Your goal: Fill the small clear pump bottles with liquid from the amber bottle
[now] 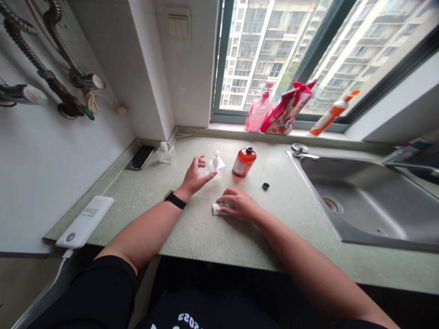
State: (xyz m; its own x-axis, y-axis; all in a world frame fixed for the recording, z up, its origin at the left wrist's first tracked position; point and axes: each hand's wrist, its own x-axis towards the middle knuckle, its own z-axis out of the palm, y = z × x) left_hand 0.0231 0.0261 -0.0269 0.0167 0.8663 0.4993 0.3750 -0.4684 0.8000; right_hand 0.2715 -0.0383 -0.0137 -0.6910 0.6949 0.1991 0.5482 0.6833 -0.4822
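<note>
My left hand (196, 177) is open, thumb and fingers spread beside a small clear plastic pouch (219, 169) with a spout on top. Whether its fingertips touch the pouch I cannot tell. My right hand (240, 205) rests low on the counter, its fingers curled over a flat white piece (217, 209) that looks like a folded tissue; the hand covers part of it. Just behind stands an amber bottle (244, 162) with a pale label, upright and uncapped. A black cap (265, 186) lies to the right of the bottle.
A second clear pouch (166, 154) and a phone (140, 157) are at the back left of the speckled counter (192, 233). A white power bank (84, 222) with a cable lies near the left edge. At right is a steel sink (370, 201). Packages, including a red bag (288, 109), line the windowsill.
</note>
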